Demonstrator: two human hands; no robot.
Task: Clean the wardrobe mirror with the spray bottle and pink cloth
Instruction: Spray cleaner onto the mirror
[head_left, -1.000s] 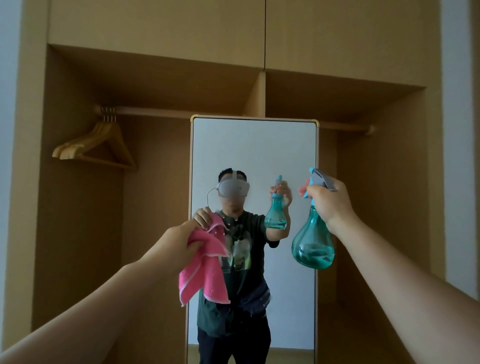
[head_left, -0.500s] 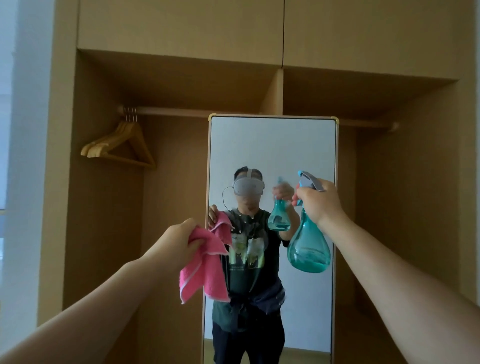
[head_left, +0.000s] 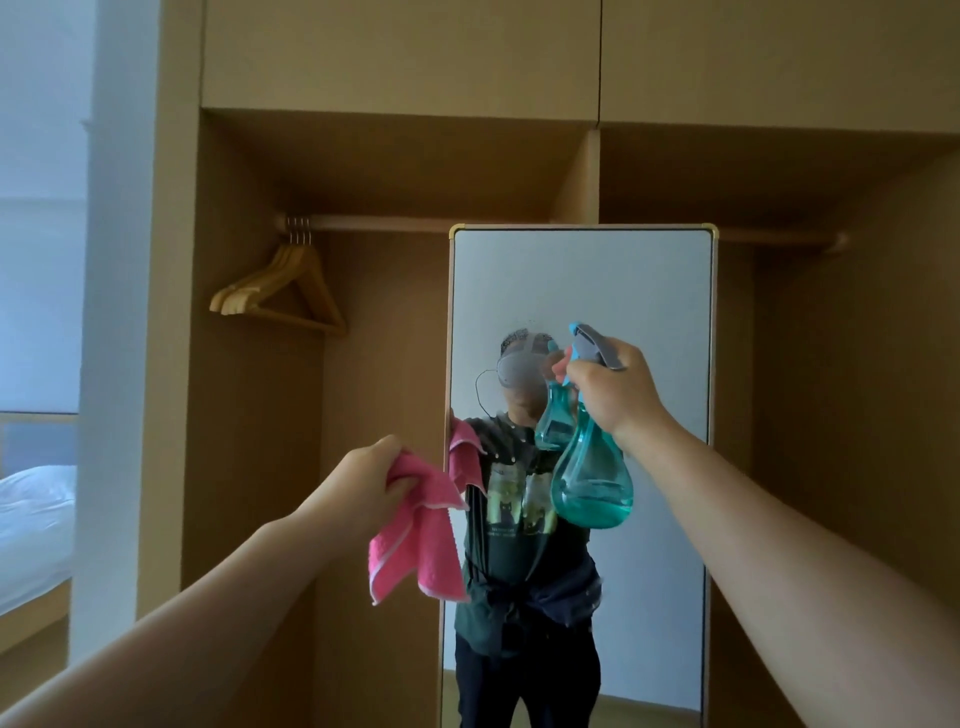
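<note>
**Mirror.** The wardrobe mirror (head_left: 623, 291) stands upright in the open wardrobe (head_left: 395, 62), right of centre in the view. A faint speckled patch shows on the glass at 10 o'clock from the nozzle. Whether it is spray mist cannot be told.

**Spray bottle.** The spray bottle (head_left: 592, 478) is held in front of the mirror's middle, nozzle toward the glass, with blue liquid low in its bulb. The right hand (head_left: 608, 389) wraps the neck with curled fingers, one fingertip on the trigger. Whether the trigger is squeezed cannot be told.

**Pink cloth.** The pink cloth (head_left: 415, 535) hangs at 9 o'clock from the bottle, overlapping the mirror's left edge. The left hand (head_left: 369, 483) holds it bunched in curled fingers, most of it dangling free. It does not appear to be wiping the glass yet.

**Surroundings.** Wooden hangers (head_left: 283, 291) hang on the rail (head_left: 395, 222) at 10 o'clock from the mirror. A bed (head_left: 31, 519) lies at 9 o'clock, well apart.

**Hazards (judgement).**
- Repeated sprays on one spot may run down to the frame.
- Aim drifting toward 3 or 9 o'clock would wet the wood panels.
- Delayed wiping could leave streaks.
- The loosely hanging cloth may smear unevenly or slip if only a corner is held.
</note>
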